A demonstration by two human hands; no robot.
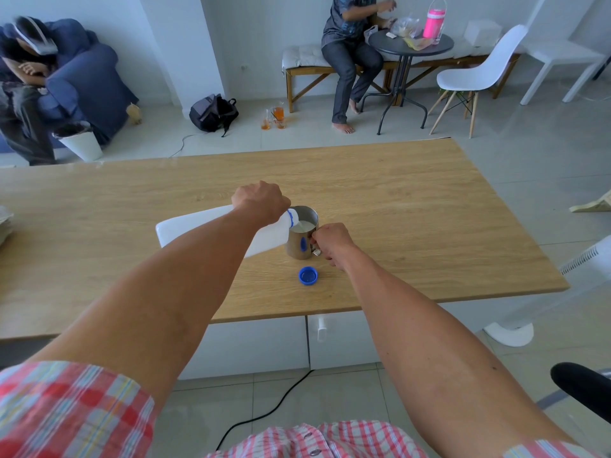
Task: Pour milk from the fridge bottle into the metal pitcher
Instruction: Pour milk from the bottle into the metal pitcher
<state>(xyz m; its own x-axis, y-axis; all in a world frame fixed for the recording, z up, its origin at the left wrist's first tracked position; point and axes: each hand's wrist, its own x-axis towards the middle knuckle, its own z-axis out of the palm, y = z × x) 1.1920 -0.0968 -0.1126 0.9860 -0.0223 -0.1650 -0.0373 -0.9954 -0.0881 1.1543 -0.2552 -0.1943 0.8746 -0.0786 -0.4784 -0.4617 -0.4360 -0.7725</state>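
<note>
A white plastic milk bottle [198, 228] lies tipped almost on its side above the wooden table [413, 200], its blue-ringed mouth over the rim of the metal pitcher [302, 246]. My left hand [259, 201] grips the bottle near its neck. Milk runs from the mouth into the pitcher, which holds white milk near its brim. My right hand [330, 242] is closed on the pitcher's handle at its right side. The bottle's blue cap [308, 276] lies upturned on the table just in front of the pitcher.
White drawers sit under the table's near edge, and a black cable runs across the floor below. A black chair arm [582, 388] pokes in at lower right. Two people sit beyond the table, with a round black table [411, 44] and white chair [476, 74].
</note>
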